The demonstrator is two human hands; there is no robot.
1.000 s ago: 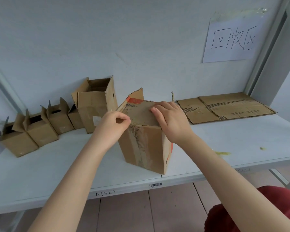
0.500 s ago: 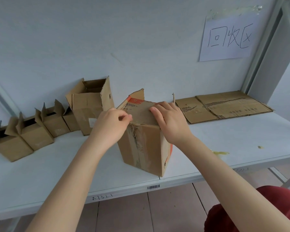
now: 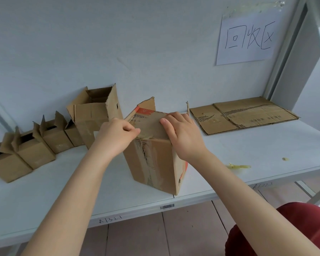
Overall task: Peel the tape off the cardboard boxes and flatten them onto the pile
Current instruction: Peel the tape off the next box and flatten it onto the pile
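Observation:
A brown cardboard box (image 3: 155,163) with orange print stands upright near the front edge of the white shelf (image 3: 266,150). Worn clear tape (image 3: 146,138) runs over its top edge and down its front face. My left hand (image 3: 116,135) pinches the tape at the box's top front edge. My right hand (image 3: 183,133) rests flat on the closed top flap, fingers straight, holding it down. A pile of flattened cardboard (image 3: 244,115) lies at the back right of the shelf.
A taller open box (image 3: 94,113) stands behind my left hand, with several small open boxes (image 3: 31,146) in a row to the left. Peeled tape scraps (image 3: 238,166) lie on the shelf at the right. A paper sign (image 3: 248,37) hangs on the wall.
My left hand's finger and thumb have closed tighter on the tape at the top front edge. The right hand stays on the flap. The view has shifted slightly.

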